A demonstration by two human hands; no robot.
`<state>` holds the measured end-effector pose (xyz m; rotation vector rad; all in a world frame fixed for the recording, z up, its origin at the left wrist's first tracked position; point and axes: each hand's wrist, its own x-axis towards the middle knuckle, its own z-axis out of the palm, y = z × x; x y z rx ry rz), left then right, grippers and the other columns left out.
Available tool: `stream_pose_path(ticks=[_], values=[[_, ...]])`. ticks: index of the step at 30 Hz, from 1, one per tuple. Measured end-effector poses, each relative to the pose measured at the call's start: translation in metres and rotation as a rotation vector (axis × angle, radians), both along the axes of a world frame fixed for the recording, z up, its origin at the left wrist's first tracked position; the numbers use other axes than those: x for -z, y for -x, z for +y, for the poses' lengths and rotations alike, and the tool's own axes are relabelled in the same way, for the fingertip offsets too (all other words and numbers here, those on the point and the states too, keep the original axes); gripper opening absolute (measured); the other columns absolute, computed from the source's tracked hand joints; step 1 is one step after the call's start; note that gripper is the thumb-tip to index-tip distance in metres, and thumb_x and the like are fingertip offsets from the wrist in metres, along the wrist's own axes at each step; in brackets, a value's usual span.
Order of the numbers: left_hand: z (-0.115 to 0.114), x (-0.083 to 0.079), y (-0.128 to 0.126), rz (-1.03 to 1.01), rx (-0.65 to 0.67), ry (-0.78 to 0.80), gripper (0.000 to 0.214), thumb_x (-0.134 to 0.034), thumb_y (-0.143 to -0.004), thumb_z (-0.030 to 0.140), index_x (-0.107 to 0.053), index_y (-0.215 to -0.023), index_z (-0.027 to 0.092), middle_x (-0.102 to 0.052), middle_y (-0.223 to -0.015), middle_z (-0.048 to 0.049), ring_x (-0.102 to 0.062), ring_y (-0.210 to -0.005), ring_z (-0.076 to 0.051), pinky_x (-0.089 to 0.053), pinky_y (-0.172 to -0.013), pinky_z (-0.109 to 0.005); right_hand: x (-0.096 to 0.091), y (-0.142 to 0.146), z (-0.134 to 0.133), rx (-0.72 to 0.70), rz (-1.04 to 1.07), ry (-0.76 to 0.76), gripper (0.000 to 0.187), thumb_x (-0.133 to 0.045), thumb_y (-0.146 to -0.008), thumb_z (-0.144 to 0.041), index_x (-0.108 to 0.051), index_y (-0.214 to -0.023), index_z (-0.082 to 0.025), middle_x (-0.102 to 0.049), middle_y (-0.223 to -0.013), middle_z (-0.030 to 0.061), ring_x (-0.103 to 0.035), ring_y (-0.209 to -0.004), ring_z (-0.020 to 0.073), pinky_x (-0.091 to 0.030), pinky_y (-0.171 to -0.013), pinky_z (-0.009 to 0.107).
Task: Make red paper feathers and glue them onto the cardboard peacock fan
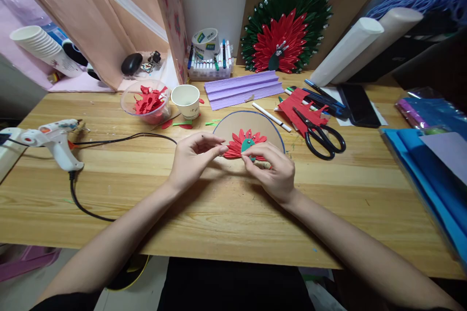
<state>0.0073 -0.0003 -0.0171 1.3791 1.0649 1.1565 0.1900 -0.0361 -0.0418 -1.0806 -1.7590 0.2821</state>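
Observation:
A round cardboard disc point(231, 124) with a blue edge lies on the table before me. On its near part is a fan of red paper petals point(239, 141), with a green paper piece point(248, 144) like a bird's body at the middle. My right hand point(273, 167) reaches in from the right, thumb and forefinger pinched at the lower edge of the green piece. At the left end of the petals, my left hand point(195, 158) has its thumb and fingers brought together; whatever is between them is too small to make out.
Black scissors point(321, 138) rest on red paper at the right. A hot glue gun point(54, 141) stands left, its black cord curving across the table. Behind are a tub of red scraps point(146, 99), a paper cup point(185, 102), purple crepe paper point(244, 90) and a finished paper peacock point(284, 29).

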Motion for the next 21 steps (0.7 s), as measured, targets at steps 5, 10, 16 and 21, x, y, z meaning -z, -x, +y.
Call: stream_pose_path(ticks=[5, 10, 16, 21], values=[[-0.0021, -0.0027, -0.0016, 0.004, 0.004, 0.021, 0.011, -0.072, -0.071, 0.022, -0.068, -0.076, 0.013, -0.070, -0.071, -0.0021, -0.065, -0.063, -0.011, -0.053, -0.062, -0.021, -0.0001, 0.0006, 0.0002, -0.011, -0.006, -0.008, 0.009, -0.061, -0.080, -0.011, -0.063, -0.084, -0.019, -0.068, -0.075, 0.0035, -0.062, -0.071, 0.0157, -0.050, -0.067, 0.032], [-0.0019, -0.0010, 0.0000, 0.017, 0.030, 0.004, 0.013, -0.070, -0.074, 0.023, -0.067, -0.082, 0.014, -0.070, -0.076, -0.0027, -0.065, -0.066, -0.011, -0.053, -0.064, -0.021, -0.0015, 0.0004, 0.0002, -0.012, -0.006, -0.018, 0.010, -0.060, -0.080, -0.011, -0.064, -0.084, -0.019, -0.068, -0.075, 0.0036, -0.062, -0.071, 0.0159, -0.051, -0.066, 0.032], [-0.0017, -0.0010, 0.0005, 0.051, 0.072, 0.006, 0.015, -0.069, -0.074, 0.025, -0.067, -0.084, 0.014, -0.070, -0.081, -0.0044, -0.065, -0.073, -0.012, -0.052, -0.068, -0.022, -0.0001, 0.0004, 0.0003, -0.039, -0.012, -0.022, 0.010, -0.061, -0.079, -0.010, -0.064, -0.084, -0.019, -0.068, -0.076, 0.0040, -0.062, -0.072, 0.0157, -0.050, -0.067, 0.031], [0.0047, 0.0016, 0.0055, 0.041, 0.016, 0.054, 0.019, -0.067, -0.076, 0.029, -0.066, -0.088, 0.014, -0.068, -0.076, -0.0029, -0.063, -0.066, -0.011, -0.050, -0.064, -0.022, 0.0011, -0.0010, 0.0004, -0.025, 0.008, -0.013, 0.010, -0.062, -0.078, -0.010, -0.064, -0.083, -0.018, -0.068, -0.076, 0.0035, -0.061, -0.072, 0.0157, -0.049, -0.068, 0.031]])
